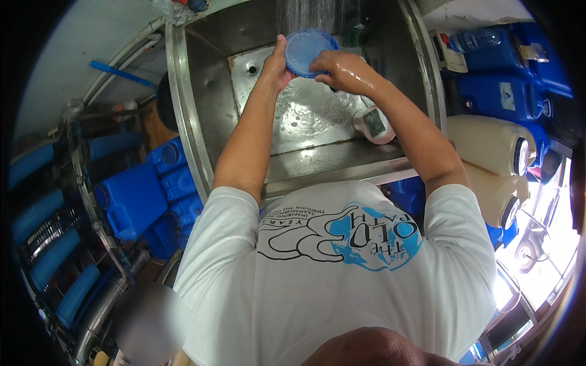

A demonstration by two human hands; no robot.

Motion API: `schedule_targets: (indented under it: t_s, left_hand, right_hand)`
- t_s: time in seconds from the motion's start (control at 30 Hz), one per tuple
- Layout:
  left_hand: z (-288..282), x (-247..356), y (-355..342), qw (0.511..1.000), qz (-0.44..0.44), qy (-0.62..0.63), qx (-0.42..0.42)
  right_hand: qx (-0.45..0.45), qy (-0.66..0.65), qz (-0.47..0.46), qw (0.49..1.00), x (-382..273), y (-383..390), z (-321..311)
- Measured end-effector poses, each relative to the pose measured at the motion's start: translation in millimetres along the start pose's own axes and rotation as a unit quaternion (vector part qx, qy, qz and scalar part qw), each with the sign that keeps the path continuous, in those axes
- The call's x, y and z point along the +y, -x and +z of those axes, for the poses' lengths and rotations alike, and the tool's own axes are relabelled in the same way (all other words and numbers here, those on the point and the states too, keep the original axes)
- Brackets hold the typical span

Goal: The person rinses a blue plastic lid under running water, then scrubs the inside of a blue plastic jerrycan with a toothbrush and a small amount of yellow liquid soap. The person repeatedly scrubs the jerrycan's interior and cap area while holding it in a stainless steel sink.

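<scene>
White shirt (pixel 329 299) foremost, a left hand (pixel 278 70) clasps a blue disc (pixel 303 53); the half-curled right hand (pixel 347 72) touches it (grip unclear).

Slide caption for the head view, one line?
Left hand holding a round blue-rimmed piece by falling water over a metal sink, right hand touching it.

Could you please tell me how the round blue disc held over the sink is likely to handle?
The round blue disc is probably slippery, as falling water streams down by its far edge. It seems fairly stiff, since its outline looks evenly round while held. Its circular rim might roll if stood on edge.
</scene>
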State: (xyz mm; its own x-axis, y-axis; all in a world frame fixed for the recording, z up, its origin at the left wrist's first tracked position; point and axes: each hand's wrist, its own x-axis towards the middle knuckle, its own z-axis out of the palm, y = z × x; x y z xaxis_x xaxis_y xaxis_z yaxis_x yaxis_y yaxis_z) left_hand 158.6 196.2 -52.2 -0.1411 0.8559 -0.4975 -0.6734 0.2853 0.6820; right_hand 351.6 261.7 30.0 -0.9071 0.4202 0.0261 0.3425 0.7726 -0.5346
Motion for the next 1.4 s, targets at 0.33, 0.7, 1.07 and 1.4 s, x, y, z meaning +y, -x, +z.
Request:
schedule_targets:
  t_s: [0.33,0.7,1.07,1.4]
  left_hand:
    - [-23.1,7.7,5.4,0.999,0.015,0.011,-0.049]
    - [-36.2,32.4,3.0,0.994,0.027,-0.079,-0.070]
    - [-98.4,221.4,-67.4,0.961,0.129,0.230,0.085]
    - [-103.4,250.7,-90.7,0.946,0.269,0.039,0.177]
  right_hand:
    - [0.110,-0.589,0.177,0.781,22.5,-93.9,6.6]
    - [0.081,-0.385,0.266,0.880,41.9,-71.5,31.6]
    - [0.058,-0.634,0.335,0.695,15.6,-70.0,67.3]
    - [0.067,-0.627,0.370,0.683,42.5,-23.0,71.1]
